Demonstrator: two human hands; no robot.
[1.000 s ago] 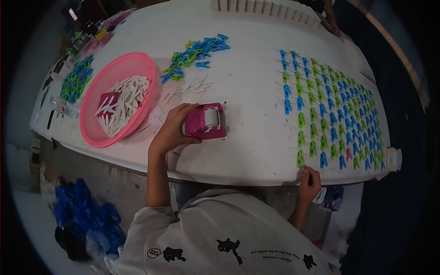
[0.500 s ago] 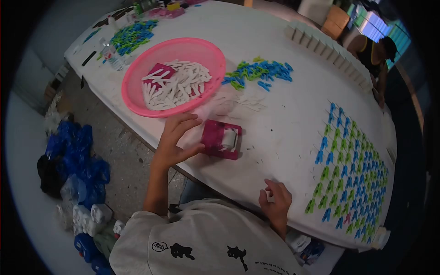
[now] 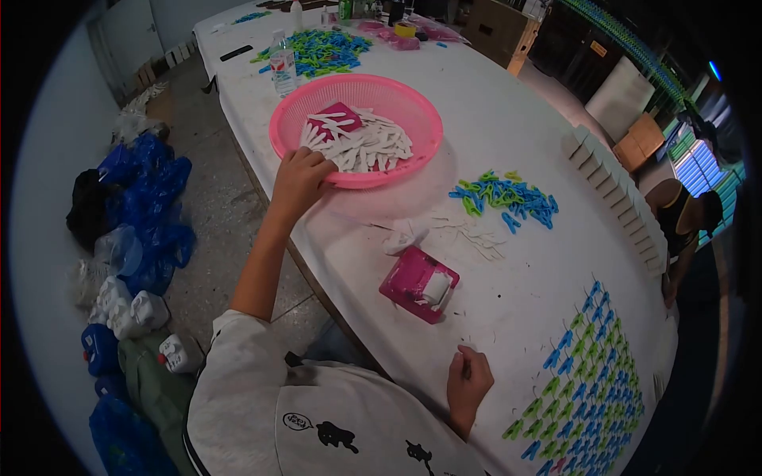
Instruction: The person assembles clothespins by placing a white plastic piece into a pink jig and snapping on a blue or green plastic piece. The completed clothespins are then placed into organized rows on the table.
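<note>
My left hand (image 3: 302, 184) is at the near left rim of a pink basket (image 3: 432, 119), its fingers bent over the edge; what they hold, if anything, is hidden. White strips (image 3: 373, 147) and a magenta block (image 3: 337, 117) lie in the basket. Right of it sits a magenta holder (image 3: 413, 292) with a white roll (image 3: 436, 289), beside a crumpled white piece (image 3: 403, 238) and thin white sticks (image 3: 476, 236). Near the table's front edge my right hand (image 3: 468, 379) has curled fingers; I cannot make out anything in them.
Blue and green clips lie in a small pile (image 3: 508, 198), a large pile (image 3: 329, 51) and rows (image 3: 587, 381) at the right. A bottle (image 3: 282, 65) stands behind the basket. A white divided rack (image 3: 619, 198) lines the far edge, near another person (image 3: 683, 218).
The view has shifted left. My left hand has moved from beside the magenta holder to the basket rim, its fingers closing. My right hand's fingers are more curled.
</note>
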